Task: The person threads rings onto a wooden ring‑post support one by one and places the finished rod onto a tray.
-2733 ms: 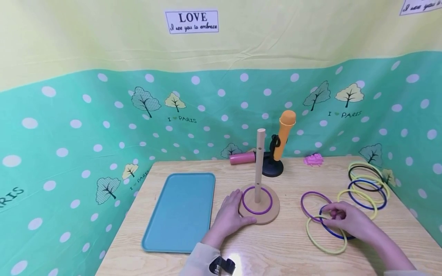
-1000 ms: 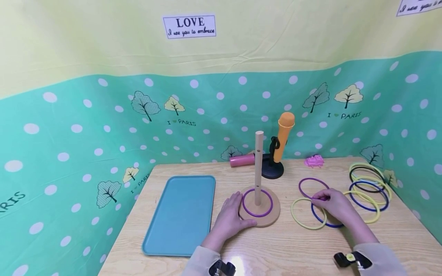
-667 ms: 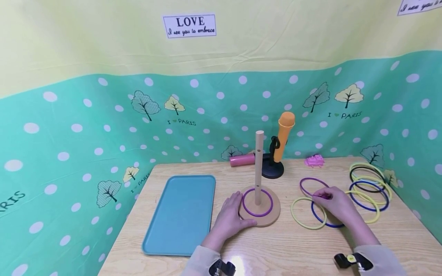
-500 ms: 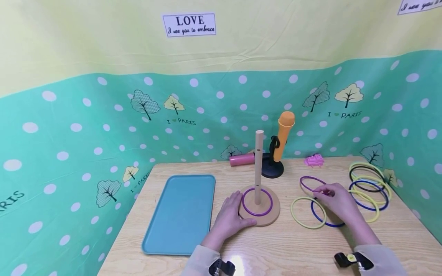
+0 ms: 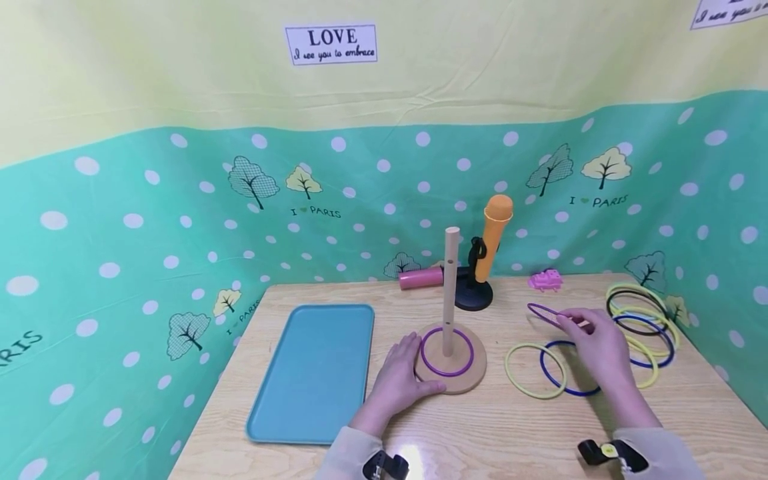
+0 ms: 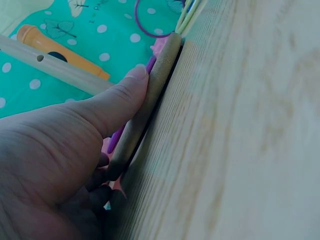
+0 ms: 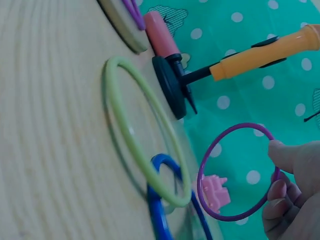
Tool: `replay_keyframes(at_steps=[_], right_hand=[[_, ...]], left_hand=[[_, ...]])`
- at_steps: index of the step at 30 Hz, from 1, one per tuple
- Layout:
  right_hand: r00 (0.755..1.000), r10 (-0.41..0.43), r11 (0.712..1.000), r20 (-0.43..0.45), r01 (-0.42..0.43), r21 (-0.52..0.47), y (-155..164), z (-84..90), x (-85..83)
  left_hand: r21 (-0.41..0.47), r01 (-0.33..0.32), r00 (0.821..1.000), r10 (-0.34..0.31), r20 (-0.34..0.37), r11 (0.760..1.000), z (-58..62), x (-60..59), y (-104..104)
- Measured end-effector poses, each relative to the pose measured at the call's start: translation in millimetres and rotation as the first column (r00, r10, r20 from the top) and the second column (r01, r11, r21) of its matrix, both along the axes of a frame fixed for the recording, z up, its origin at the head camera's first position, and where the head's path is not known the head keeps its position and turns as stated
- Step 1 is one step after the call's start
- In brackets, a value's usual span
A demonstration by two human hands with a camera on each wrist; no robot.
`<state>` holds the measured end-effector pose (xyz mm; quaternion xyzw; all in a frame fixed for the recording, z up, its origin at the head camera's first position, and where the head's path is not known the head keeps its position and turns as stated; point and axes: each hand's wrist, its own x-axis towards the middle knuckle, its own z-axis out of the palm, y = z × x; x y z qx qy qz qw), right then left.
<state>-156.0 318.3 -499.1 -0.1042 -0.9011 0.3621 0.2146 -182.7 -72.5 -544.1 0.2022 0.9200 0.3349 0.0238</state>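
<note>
In my right hand (image 5: 602,347) a purple ring (image 7: 201,186) is pinched between thumb and fingers, tilted and raised off the table. My left hand (image 5: 396,377) holds the near left edge of a round wooden base (image 5: 475,375), its thumb on the base's upper face. An upright wooden peg (image 5: 450,287) with small holes rises from that base. Round the peg's foot, flat on the base, lies another purple ring (image 5: 427,363). Just below my right hand, a light green ring (image 5: 507,369) and a blue ring (image 5: 545,368) overlap on the table.
Several yellow, black and blue rings (image 5: 675,333) overlap at the table's right edge. A blue tray (image 5: 312,373) lies on the left. Behind the peg stand an orange toy microphone (image 5: 493,233) on a black stand, a pink cylinder (image 5: 421,278) and a small pink toy (image 5: 546,280).
My right hand has lifted the purple ring and moved it back and slightly right, off the blue ring. The green and blue rings shifted earlier. My left hand stays at the base.
</note>
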Motion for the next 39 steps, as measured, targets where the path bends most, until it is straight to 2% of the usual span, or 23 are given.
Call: replay_keyframes(at_steps=[8, 20, 39], right_hand=[[0.995, -0.076, 0.996, -0.065, 0.072, -0.054, -5, 17.5, 2.0], [0.989, -0.052, 0.996, -0.138, 0.041, -0.079, -14, 43.5, 8.4], [0.985, -0.024, 0.988, -0.172, -0.004, -0.157, -39, 81.6, 13.2]], left_hand=[[0.001, 0.003, 1.000, -0.003, -0.005, 1.000, 0.2, -0.3, 0], [0.009, 0.010, 1.000, -0.010, -0.010, 1.000, 0.6, -0.1, 0], [0.015, 0.008, 1.000, -0.008, -0.017, 1.000, -3.9, -1.0, 0]])
